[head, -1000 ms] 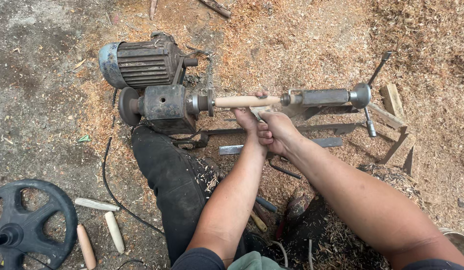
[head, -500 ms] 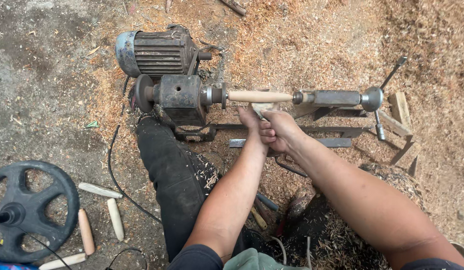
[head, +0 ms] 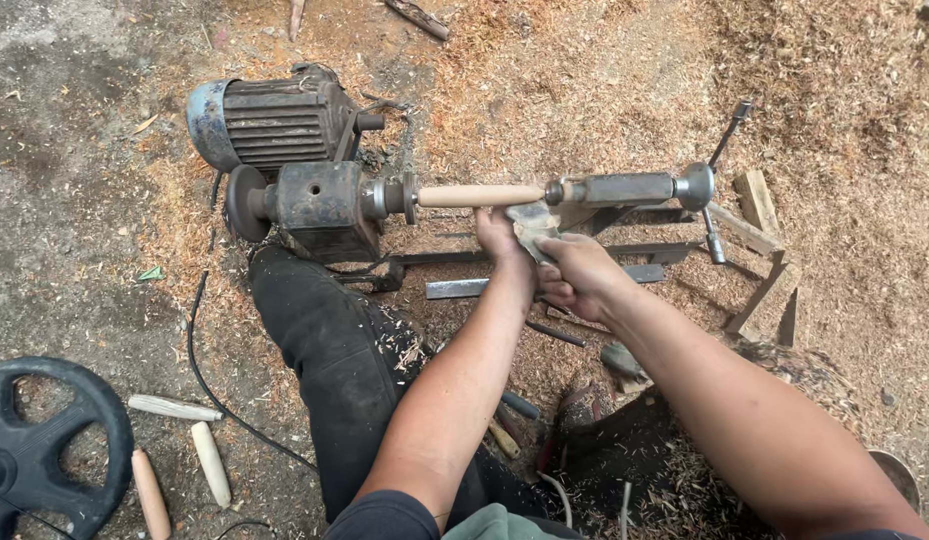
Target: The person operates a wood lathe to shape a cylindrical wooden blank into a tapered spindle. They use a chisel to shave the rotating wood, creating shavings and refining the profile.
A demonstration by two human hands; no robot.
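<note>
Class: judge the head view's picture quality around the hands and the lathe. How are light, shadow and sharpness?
Head view: even daylight, no glare; soft shadow under the wooden spindle; left hand, right hand and sandpaper fairly sharp; slight wide-angle bending at the edges.

We are looking down at bare ground [head: 74, 150], grey and packed along its left edge, and sawdust [head: 834, 90] is covering it thickly toward the right edge. A small lathe [head: 329, 205] is sitting directly on the ground near the far edge, with a ribbed electric motor [head: 269, 122] lying just behind it. Three turned wooden pegs [head: 209, 463] are lying near the near-left corner beside a black wheel [head: 34, 450]. A black cable [head: 199, 350] is trailing across the dirt, and wooden blocks [head: 764, 250] are resting toward the right edge.
</note>
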